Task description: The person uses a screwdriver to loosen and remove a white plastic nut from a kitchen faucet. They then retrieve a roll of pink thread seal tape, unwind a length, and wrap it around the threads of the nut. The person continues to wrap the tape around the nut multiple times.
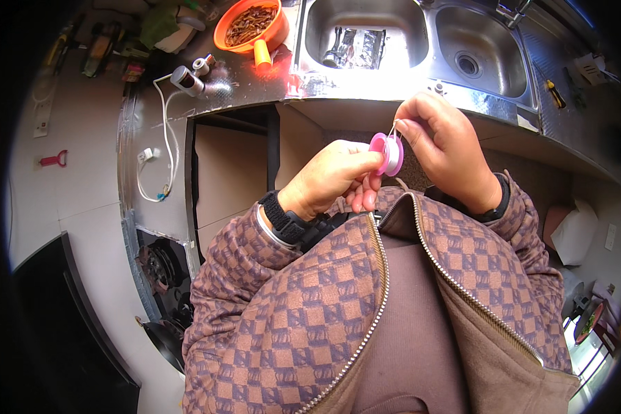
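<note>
A small pink spool wound with white tape, looking like thread seal tape (392, 156), is held out in front of my chest. My left hand (341, 172) is closed on the spool, with the thumb over its near side. Just above and to the right, my right hand (443, 131) pinches the thin loose end of the tape between thumb and finger. A short strand runs from the roll up to those fingertips. The hands are close together above the front edge of the sink counter.
Ahead is a double steel sink (431, 41) with a dark-and-silver package (362, 48) in its left basin. An orange pan (277, 33) of brown strips, a metal cylinder (188, 81) and a white cable (167, 148) lie left. A yellow-handled screwdriver (555, 94) lies right.
</note>
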The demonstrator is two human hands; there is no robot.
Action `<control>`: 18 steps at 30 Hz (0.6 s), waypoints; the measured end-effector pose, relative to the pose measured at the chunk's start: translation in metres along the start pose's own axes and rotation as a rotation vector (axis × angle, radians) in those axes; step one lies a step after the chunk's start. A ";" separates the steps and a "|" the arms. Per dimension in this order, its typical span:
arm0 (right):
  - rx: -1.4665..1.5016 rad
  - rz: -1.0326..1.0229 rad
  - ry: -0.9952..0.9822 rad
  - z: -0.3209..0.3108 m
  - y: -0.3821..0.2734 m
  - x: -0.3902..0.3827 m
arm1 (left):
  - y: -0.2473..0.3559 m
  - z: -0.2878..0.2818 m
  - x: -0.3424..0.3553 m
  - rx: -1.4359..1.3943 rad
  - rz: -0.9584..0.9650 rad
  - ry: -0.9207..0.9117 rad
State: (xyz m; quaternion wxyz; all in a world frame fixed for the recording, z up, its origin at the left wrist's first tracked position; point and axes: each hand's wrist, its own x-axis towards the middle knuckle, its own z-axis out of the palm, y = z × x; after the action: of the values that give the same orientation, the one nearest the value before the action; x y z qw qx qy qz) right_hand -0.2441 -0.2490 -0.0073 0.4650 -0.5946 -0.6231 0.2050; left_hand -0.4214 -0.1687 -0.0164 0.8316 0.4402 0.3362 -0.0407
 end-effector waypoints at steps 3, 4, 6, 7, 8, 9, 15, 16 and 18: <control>0.081 0.091 -0.060 -0.007 0.003 0.000 | 0.003 0.000 0.002 0.099 0.004 -0.048; 0.152 0.154 -0.076 -0.008 0.003 -0.001 | 0.003 0.000 0.002 0.128 0.015 -0.078; 0.294 0.269 -0.096 -0.011 0.005 -0.002 | 0.002 0.000 0.006 0.147 0.017 -0.086; 0.335 0.285 -0.094 -0.012 0.007 -0.002 | 0.002 0.001 0.007 0.160 0.011 -0.087; 0.376 0.302 -0.092 -0.014 0.008 -0.002 | 0.002 0.001 0.008 0.136 0.044 -0.108; 0.437 0.288 -0.085 -0.016 0.010 -0.003 | 0.001 0.001 0.009 0.119 0.064 -0.124; 0.513 0.349 0.001 -0.015 0.017 -0.001 | 0.004 0.001 0.011 0.125 0.105 -0.067; 0.555 0.367 0.001 -0.016 0.017 -0.001 | 0.004 0.000 0.012 0.129 0.112 -0.067; 0.729 0.418 -0.027 -0.021 0.018 -0.002 | 0.006 -0.003 0.015 0.163 0.131 -0.015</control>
State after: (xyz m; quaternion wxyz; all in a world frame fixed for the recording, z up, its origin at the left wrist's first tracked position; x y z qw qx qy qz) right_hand -0.2169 -0.2531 -0.0118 0.5851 -0.5020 -0.3817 0.5099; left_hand -0.4092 -0.1596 -0.0216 0.7964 0.5271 0.2959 -0.0167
